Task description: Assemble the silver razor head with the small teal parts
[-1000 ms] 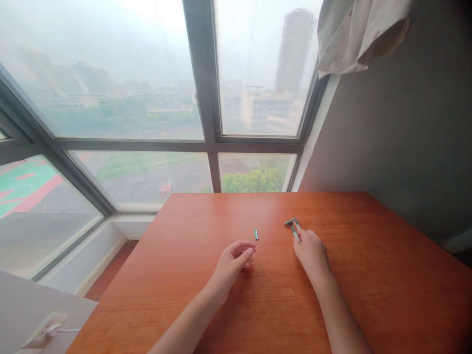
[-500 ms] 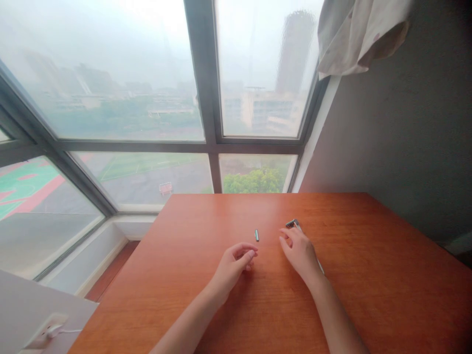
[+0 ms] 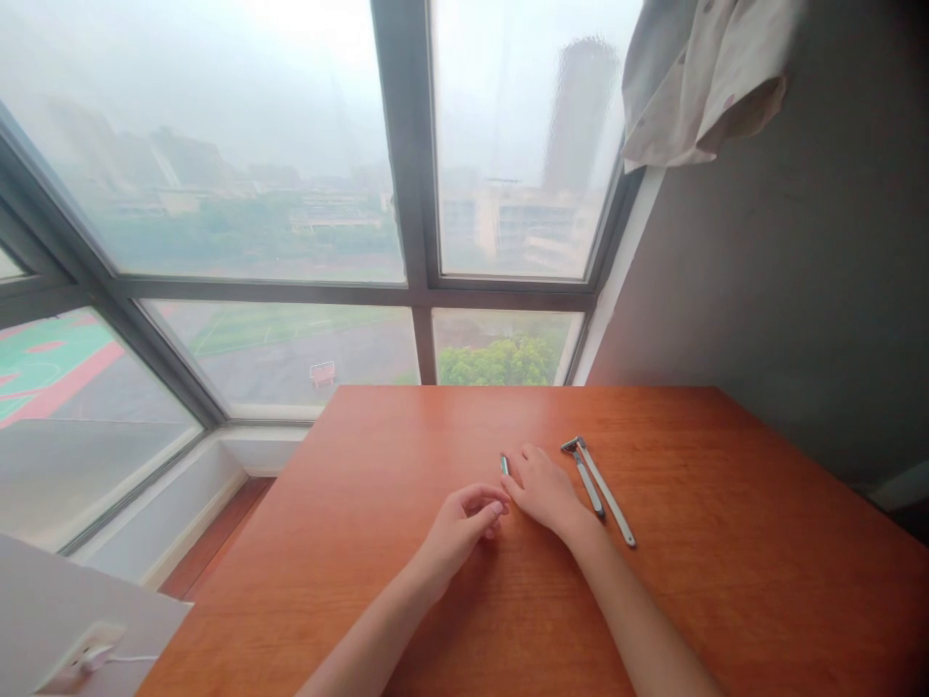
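A small, slim, dark and silvery piece point(image 3: 505, 465), perhaps a razor cartridge, lies on the wooden table point(image 3: 377, 445). My right hand point(image 3: 541, 489) is just to its right, palm down, fingers apart, with the fingertips and thumb beside it; whether they touch it I cannot tell. Loosely curled, my left hand point(image 3: 464, 532) rests nearer to me with a gap between thumb and forefinger and nothing visible in it. Right of my right hand lies a razor point(image 3: 586, 484) with its dark head pointing away. A long, thin silver-grey handle point(image 3: 610, 499) slants alongside it, their far ends close together.
The table's far edge meets a large window with grey frames point(image 3: 417, 290). On the right stands a dark grey wall point(image 3: 762, 271), and a pale curtain point(image 3: 704, 87) hangs above. A wall socket with a white plug point(image 3: 94, 658) is at the lower left.
My right hand has moved left from the razor to the small piece, uncovering the razor and the long handle. My left hand has hardly moved.
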Motion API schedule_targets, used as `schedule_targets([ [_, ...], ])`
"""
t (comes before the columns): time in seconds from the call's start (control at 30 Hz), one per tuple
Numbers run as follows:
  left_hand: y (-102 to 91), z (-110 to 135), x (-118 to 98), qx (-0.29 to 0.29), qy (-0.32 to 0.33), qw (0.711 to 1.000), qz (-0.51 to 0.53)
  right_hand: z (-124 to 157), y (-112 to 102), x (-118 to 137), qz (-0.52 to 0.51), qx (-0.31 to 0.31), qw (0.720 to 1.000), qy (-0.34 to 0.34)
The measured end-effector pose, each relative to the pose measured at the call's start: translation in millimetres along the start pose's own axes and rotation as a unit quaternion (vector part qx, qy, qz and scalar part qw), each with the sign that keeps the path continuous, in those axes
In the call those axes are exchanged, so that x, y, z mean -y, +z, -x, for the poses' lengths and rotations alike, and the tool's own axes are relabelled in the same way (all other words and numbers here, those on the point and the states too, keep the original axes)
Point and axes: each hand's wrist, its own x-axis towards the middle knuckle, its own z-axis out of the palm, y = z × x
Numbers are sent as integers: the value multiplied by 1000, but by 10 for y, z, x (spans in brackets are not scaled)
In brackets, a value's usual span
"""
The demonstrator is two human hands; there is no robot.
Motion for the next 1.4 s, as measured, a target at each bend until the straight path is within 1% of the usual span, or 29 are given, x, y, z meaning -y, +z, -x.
schedule_targets([
  [0.13,6,7,-4,-6,-6,1000,1,25,17,9,20,-5,1000,-1],
  [0.23,2,10,-9,-7,-5,1000,1,90,33,31,28,-16,999,-12],
  [0.37,-16,-1,-1,0,-7,1000,5,193,46,56,37,-14,999,-15],
  [0.57,-22,-12,9,4,-6,1000,1,314,36,33,13,-13,1000,-1],
  [0.73,-21,-2,1,1,-14,1000,2,339,9,-45,-39,-44,998,-14],
  [0.83,-27,-2,5,3,-15,1000,1,350,-3,-90,-62,-73,995,-7],
  [0.97,-32,-9,17,5,-12,1000,0,366,-25,-124,-85,-86,993,-10],
  [1.03,-34,-9,21,2,-14,1000,-1,376,-51,-157,-88,-105,991,2],
  [1.1,-33,-4,23,1,-16,1000,2,404,-89,-232,-84,-130,988,26],
  [1.13,-32,0,24,0,-16,1000,5,429,-111,-294,-80,-133,987,31],
  [1.2,-27,10,23,0,-13,1000,9,505,-157,-475,-78,-140,986,46],
  [1.3,-16,20,19,0,-11,1000,13,678,-209,-866,-68,-158,981,94],
  [1.4,-10,16,21,-2,-12,1000,13,863,-220,-1274,-57,-152,978,134],
])
